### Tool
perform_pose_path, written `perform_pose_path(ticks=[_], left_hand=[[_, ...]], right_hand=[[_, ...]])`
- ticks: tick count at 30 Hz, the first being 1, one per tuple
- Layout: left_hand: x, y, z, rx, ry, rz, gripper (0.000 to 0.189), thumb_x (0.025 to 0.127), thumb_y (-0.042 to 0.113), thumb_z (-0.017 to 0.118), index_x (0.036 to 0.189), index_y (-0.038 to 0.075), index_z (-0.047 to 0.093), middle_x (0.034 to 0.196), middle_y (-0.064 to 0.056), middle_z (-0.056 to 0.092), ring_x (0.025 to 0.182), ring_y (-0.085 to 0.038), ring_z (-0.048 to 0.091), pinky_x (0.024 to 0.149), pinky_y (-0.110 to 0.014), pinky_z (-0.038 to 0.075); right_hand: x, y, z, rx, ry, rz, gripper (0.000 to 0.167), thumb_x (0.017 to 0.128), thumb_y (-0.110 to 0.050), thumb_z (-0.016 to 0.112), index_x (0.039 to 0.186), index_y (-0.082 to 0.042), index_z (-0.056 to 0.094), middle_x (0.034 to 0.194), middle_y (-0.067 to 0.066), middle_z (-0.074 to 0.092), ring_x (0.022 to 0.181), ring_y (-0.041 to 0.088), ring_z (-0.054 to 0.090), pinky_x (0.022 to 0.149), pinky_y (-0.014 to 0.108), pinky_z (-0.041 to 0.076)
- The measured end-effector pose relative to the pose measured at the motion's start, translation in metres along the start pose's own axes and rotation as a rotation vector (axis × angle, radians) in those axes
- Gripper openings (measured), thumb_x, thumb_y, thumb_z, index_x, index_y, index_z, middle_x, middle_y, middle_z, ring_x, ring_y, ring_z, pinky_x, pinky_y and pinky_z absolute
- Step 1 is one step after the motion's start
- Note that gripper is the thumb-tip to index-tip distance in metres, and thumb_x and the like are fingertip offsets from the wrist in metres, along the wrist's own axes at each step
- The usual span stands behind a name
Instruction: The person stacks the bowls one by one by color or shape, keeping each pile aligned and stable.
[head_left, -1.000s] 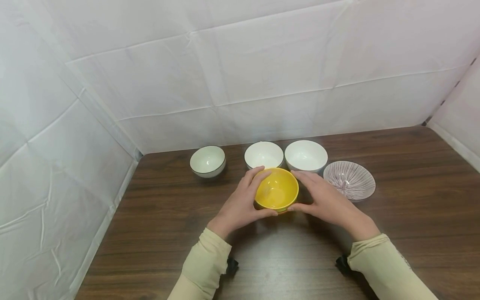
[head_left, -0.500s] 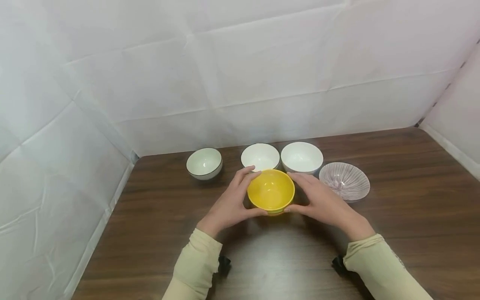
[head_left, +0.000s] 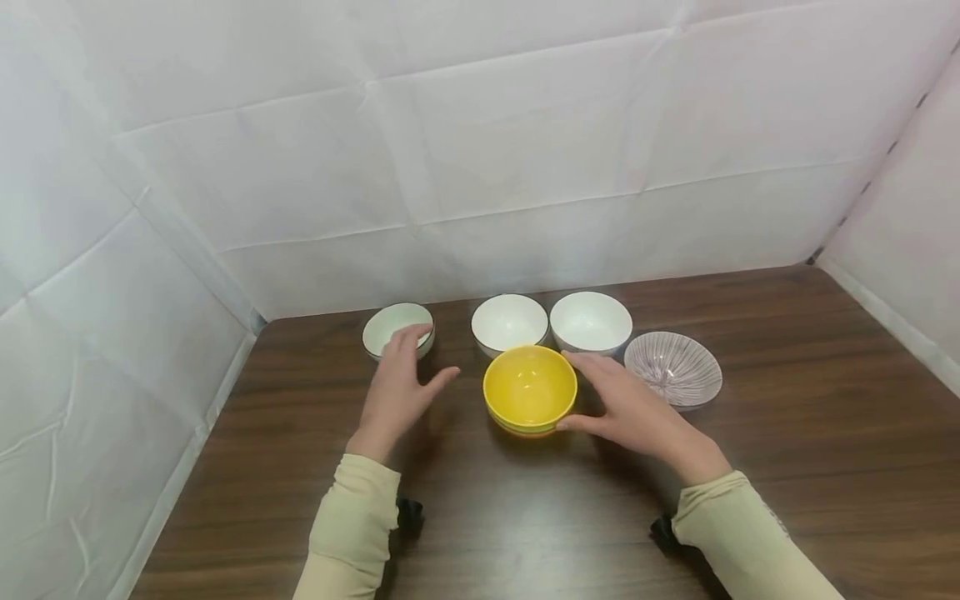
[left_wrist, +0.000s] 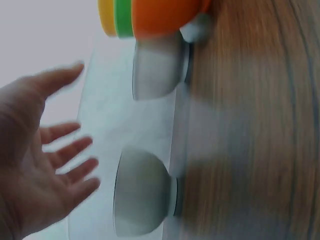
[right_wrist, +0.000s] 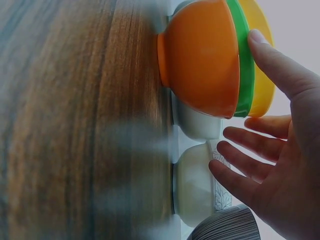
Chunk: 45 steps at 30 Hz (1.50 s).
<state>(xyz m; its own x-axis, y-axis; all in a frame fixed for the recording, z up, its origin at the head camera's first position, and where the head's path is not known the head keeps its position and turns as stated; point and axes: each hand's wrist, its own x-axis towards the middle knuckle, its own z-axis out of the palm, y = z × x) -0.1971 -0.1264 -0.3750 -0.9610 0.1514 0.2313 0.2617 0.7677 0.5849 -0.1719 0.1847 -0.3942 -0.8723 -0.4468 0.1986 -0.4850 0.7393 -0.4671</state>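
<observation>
A nested stack of bowls stands on the wooden table: a yellow bowl (head_left: 530,387) on top, with a green bowl (right_wrist: 245,60) and an orange bowl (right_wrist: 200,57) showing below it. My right hand (head_left: 637,408) lies along the stack's right side. Its thumb and forefinger touch near the rims, while the other fingers are extended and apart from it. To the left, my left hand (head_left: 393,392) is held in the air, fingers spread and holding nothing. Behind its fingertips is a pale green bowl (head_left: 390,321), partly hidden in the head view.
Two white bowls (head_left: 510,323) (head_left: 591,321) stand side by side behind the stack. At the right lies a purple-striped bowl (head_left: 675,367) with an oval outline. The wooden table (head_left: 525,517) ends at white sheeting (head_left: 487,167) at the back and sides.
My left hand has let go of the yellow bowl and moved left toward the pale green bowl. My right hand stays beside the stack. The view has shifted slightly.
</observation>
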Motion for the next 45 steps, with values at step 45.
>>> perform_pose_path(ticks=[45], left_hand=[[0.026,-0.055,-0.016,0.05,0.051,-0.383,0.125,0.079,0.056,0.077,0.158,0.0,-0.002,0.165,-0.024,-0.003,0.151,-0.05,0.01,0.115,-0.064,0.032]], right_hand=[[0.0,-0.001,-0.001,0.016,-0.03,0.044,0.097,0.077,-0.064,0.074,0.152,-0.013,0.039,0.153,0.009,0.047,0.141,0.032,0.044,0.115,0.055,0.038]])
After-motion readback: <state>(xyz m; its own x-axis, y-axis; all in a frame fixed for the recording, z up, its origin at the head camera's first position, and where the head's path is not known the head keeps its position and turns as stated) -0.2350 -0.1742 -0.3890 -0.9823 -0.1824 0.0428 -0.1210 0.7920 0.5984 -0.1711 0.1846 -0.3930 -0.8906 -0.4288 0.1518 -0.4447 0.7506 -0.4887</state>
